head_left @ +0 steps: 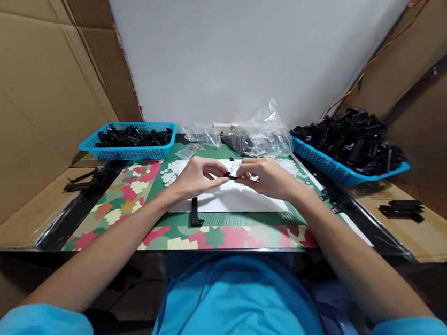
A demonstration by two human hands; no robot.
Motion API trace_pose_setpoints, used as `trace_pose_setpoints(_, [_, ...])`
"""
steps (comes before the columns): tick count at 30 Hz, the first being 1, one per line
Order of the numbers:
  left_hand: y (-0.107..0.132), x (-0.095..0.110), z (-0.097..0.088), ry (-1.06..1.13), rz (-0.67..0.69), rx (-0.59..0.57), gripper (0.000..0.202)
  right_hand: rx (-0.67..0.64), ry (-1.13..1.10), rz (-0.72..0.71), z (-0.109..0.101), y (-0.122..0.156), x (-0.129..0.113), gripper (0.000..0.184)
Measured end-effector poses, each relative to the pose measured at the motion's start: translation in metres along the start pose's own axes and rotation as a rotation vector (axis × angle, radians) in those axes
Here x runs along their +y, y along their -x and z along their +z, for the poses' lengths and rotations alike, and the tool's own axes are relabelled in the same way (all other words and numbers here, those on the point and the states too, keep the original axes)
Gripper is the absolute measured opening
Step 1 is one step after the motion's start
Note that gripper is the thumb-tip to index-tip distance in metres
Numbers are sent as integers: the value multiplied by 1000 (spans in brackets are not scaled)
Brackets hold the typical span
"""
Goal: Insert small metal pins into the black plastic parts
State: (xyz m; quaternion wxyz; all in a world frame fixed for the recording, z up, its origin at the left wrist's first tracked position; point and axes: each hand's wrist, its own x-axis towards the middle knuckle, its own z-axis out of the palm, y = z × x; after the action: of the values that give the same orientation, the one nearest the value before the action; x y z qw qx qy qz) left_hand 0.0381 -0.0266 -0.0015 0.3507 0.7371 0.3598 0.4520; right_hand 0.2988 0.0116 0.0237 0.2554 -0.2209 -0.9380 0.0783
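Note:
Over a white sheet [223,202], my left hand [198,177] and my right hand [267,176] meet around a small black plastic part [230,176]. My left thumb and fingers pinch one end of it, and my right fingertips close on the other; much of the part is hidden by the fingers. A longer black plastic piece with an L-shaped foot [195,212] lies below my left hand, across the sheet's near edge. Small white round pieces [172,172] are scattered behind my left hand, and more white pieces [291,167] lie behind my right.
A blue basket [133,155] of black parts stands at the back left, a heaped one [328,163] at the right. Clear plastic bags [260,139] sit at the back. Loose black parts [401,209] rest on cardboard at right, others [86,182] at left. Cardboard walls [27,77] flank the table.

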Motion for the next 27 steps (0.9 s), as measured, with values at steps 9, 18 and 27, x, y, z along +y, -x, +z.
trace_pose_setpoints(9, [4,-9,-6,-442,217,-138,18,-200,-55,-38,7,-2,-2,16])
trace_pose_setpoints(18, [6,-14,-6,-410,191,-166,16,-227,-397,17,-14,-4,-6,38])
trace_pose_setpoints(27, [8,-7,-5,-406,196,-197,10,-44,-671,29,1,-6,-6,28])
